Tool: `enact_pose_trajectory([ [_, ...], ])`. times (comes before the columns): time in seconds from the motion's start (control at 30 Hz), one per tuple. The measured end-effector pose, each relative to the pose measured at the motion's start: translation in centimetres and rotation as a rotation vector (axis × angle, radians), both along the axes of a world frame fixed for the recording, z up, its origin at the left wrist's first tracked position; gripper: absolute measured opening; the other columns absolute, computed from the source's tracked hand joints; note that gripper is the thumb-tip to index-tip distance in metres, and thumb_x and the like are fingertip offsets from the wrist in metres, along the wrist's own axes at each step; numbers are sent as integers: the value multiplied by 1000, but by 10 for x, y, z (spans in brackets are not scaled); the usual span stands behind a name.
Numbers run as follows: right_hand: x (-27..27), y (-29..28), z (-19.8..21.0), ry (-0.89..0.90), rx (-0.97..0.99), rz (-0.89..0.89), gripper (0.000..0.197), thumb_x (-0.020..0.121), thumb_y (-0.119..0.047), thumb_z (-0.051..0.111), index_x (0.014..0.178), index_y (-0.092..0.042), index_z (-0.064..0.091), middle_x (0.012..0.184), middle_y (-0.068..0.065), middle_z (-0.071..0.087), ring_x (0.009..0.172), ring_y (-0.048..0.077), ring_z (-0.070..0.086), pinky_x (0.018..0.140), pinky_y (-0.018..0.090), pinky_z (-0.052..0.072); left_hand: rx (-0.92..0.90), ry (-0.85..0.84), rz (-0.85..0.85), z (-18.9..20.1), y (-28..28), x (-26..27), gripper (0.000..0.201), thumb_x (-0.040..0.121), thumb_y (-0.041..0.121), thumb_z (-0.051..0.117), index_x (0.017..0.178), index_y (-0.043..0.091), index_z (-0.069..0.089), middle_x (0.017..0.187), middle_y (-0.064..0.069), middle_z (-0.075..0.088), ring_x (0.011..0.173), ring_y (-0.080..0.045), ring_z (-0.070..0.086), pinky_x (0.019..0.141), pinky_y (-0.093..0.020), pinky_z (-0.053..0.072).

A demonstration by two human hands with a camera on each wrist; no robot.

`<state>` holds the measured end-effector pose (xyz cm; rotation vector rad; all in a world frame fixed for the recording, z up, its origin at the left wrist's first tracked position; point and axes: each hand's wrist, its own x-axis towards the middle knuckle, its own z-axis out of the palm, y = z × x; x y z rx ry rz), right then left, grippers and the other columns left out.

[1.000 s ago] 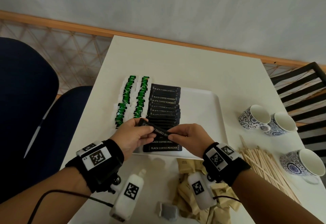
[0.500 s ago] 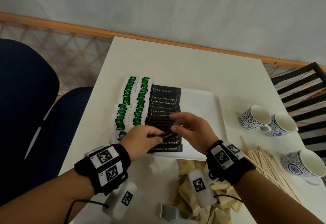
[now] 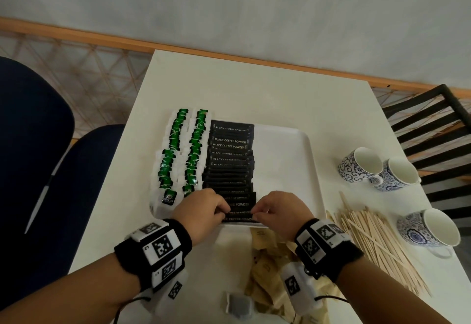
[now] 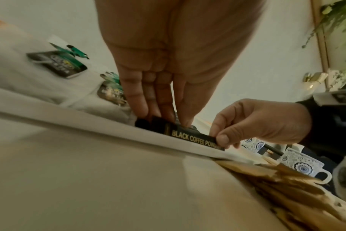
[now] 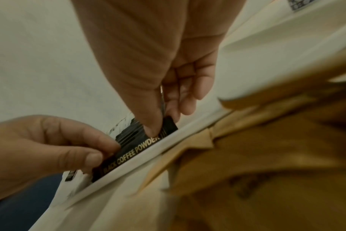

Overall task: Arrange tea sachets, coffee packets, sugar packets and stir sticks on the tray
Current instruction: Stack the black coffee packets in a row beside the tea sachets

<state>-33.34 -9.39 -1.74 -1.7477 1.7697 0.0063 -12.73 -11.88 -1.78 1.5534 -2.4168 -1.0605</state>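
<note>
A white tray [image 3: 285, 158] holds two columns of green tea sachets [image 3: 175, 150] on its left and one overlapping column of black coffee packets [image 3: 229, 160] beside them. At the near end of that column lies a black coffee packet [image 3: 238, 213], level and just inside the tray's front rim. My left hand [image 3: 224, 212] pinches its left end and my right hand [image 3: 256, 212] pinches its right end. The wrist views show the same packet [image 4: 192, 137] [image 5: 132, 150] held between thumbs and fingertips of both hands [image 4: 164, 118] [image 5: 158, 125].
A heap of brown sugar packets [image 3: 267, 267] lies on the table just before the tray. Wooden stir sticks [image 3: 377, 242] are piled to the right, near three blue-patterned cups [image 3: 362, 165]. A loose tea bag [image 3: 238, 307] sits at the front edge. A blue chair [image 3: 38, 145] stands left.
Both hands carried the coffee packet from a slanted hold in the air down onto the near end of the coffee column, where it now lies level.
</note>
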Motion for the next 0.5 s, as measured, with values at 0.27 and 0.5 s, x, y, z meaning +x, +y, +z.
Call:
enact_pose_trajectory([
  [0.27, 14, -4, 2, 9, -16, 18, 4, 83, -36, 63, 86, -35, 65, 81, -19, 62, 83, 2, 56, 75, 21, 47, -115, -119, -104, -6, -2, 3, 25, 94, 25, 55, 115, 25, 67, 115, 4, 55, 112, -15, 47, 95, -26, 39],
  [0.5, 17, -7, -4, -9, -23, 13, 8, 82, -35, 66, 89, -32, 62, 84, -14, 64, 81, 5, 57, 72, 22, 47, -166, -154, -143, -9, -6, -1, 23, 93, 11, 51, 111, 19, 63, 111, 0, 54, 109, -20, 47, 88, -28, 40],
])
